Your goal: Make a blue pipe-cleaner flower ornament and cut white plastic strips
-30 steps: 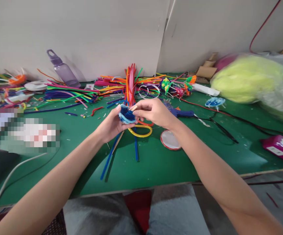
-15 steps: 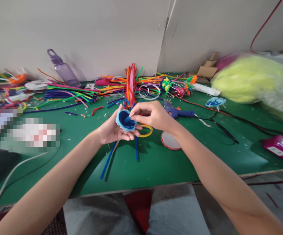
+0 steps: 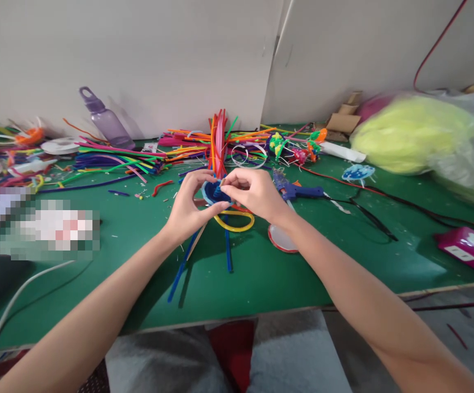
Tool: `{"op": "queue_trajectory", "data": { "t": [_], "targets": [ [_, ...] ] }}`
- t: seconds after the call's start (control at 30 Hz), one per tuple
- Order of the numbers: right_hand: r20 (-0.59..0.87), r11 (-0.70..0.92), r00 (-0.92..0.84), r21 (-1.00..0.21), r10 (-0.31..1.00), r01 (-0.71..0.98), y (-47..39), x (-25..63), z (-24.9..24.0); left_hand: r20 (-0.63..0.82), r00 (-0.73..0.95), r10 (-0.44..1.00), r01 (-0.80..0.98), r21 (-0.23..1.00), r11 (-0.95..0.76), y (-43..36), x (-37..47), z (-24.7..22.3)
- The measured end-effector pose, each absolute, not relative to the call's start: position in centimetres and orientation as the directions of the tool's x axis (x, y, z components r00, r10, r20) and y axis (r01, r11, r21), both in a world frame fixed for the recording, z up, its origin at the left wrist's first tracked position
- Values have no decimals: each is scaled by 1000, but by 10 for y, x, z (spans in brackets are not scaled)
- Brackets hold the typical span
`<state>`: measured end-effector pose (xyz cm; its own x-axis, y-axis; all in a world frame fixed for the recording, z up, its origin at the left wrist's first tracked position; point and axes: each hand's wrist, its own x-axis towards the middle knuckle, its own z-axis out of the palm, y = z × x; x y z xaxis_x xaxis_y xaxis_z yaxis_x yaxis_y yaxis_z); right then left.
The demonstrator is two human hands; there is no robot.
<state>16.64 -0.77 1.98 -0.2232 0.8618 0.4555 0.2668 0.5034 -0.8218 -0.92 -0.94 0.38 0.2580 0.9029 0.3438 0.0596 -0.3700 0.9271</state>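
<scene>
A small blue cup-shaped piece (image 3: 209,192) with a light blue rim sits in my left hand (image 3: 190,204), whose thumb and fingers curve round its edge. Its hollow faces up toward me, and a coiled blue stem stands inside. At the cup's right side my right hand (image 3: 255,194) is closed in a pinch over the opening; what lies between its fingertips is too small to make out. Below the hands are a yellow pipe cleaner loop (image 3: 237,228) and blue pipe cleaners (image 3: 229,251) on the table.
A blue glue gun (image 3: 298,191) and a round red-rimmed disc (image 3: 283,239) lie to the right. Pipe cleaner bundles (image 3: 118,155) and a purple bottle (image 3: 108,123) are behind. A blue-and-white jellyfish-like piece (image 3: 358,173), cables and a magenta power strip (image 3: 466,245) are at right.
My left hand has turned from palm-up under the cup to gripping its rim with thumb and fingers. The cup has shifted slightly right; my right hand stays pinched at it.
</scene>
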Motion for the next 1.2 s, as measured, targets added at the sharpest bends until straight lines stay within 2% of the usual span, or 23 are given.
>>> {"op": "queue_trajectory", "data": {
  "t": [0.1,0.2,0.37,0.5,0.67,0.77,0.9,0.97,1.03,1.13,1.2],
  "targets": [
    [430,460,-172,-859,886,225,-9,164,20,428,241,871,150,870,-470,-11,-7,1],
    [385,411,-159,-891,909,192,-9,163,21,418,219,881,145,879,-453,-11,-6,-2],
    [368,397,-208,-910,906,120,-8,168,27,379,239,894,-94,926,-367,-7,-7,0],
    [374,419,-295,-902,880,106,-7,173,32,248,321,914,-287,945,-156,-4,-9,2],
    [405,467,-355,-878,842,104,-7,176,33,75,449,891,-401,907,126,-5,-8,6],
    [434,507,-356,-850,828,142,-7,176,32,-58,530,846,-384,873,301,-5,-11,9],
    [464,556,-383,-812,799,175,-10,176,31,-227,653,723,-245,840,485,0,-16,10],
    [480,572,-368,-796,796,198,-10,175,30,-243,668,703,-186,861,474,1,-15,8],
    [483,565,-327,-791,812,234,-10,174,28,-184,612,769,-191,910,369,1,-12,5],
    [460,519,-253,-809,851,274,-7,174,26,61,425,903,-273,960,63,0,-8,0],
    [431,479,-219,-836,875,269,-6,174,26,229,355,906,-269,953,-135,0,-7,-2]
  ]
}}
